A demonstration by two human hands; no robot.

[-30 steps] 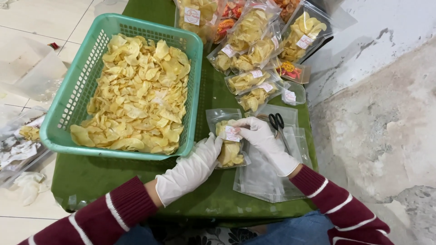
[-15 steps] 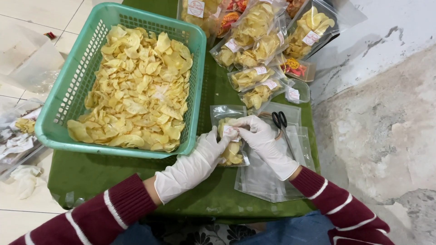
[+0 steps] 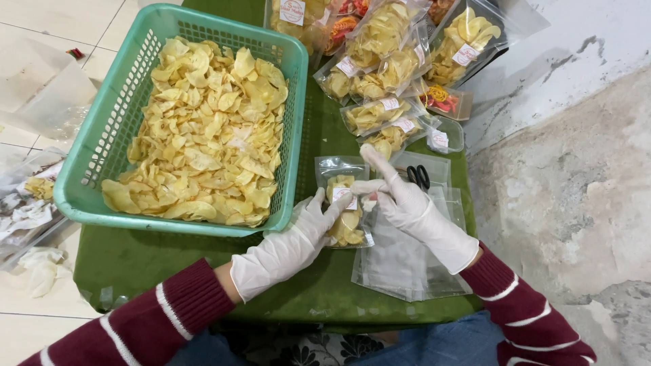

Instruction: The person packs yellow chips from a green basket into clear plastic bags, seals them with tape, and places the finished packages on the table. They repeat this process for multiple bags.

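Pressing down on a small clear bag of chips [image 3: 344, 211], the gloved left hand [image 3: 291, 244] lies flat on the green table [image 3: 163, 271], its fingers spread over the bag's lower left edge rather than closed round it. The gloved right hand [image 3: 407, 203] meets the same bag from the other side: thumb and middle fingers pinch together at the white label [image 3: 344, 195] stuck on the bag's front, while the index finger points away up the table. The bag lies flat just right of the teal plastic basket [image 3: 88, 176], which is heaped with loose yellow chips [image 3: 203, 135]. Under the right wrist sits a stack of empty clear pouches [image 3: 407, 264], overlapped by the filled bag at its left edge. Black-handled scissors [image 3: 419, 176] rest on that stack, just beyond the right hand's knuckles. Farther up the table lies a pile of filled, labelled chip bags [image 3: 386, 74], some holding reddish snacks. Both arms wear maroon sleeves with white stripes [image 3: 169, 318]. Off the table's left side, crumpled plastic wrapping [image 3: 27, 203] lies on the tiled floor [image 3: 41, 20].
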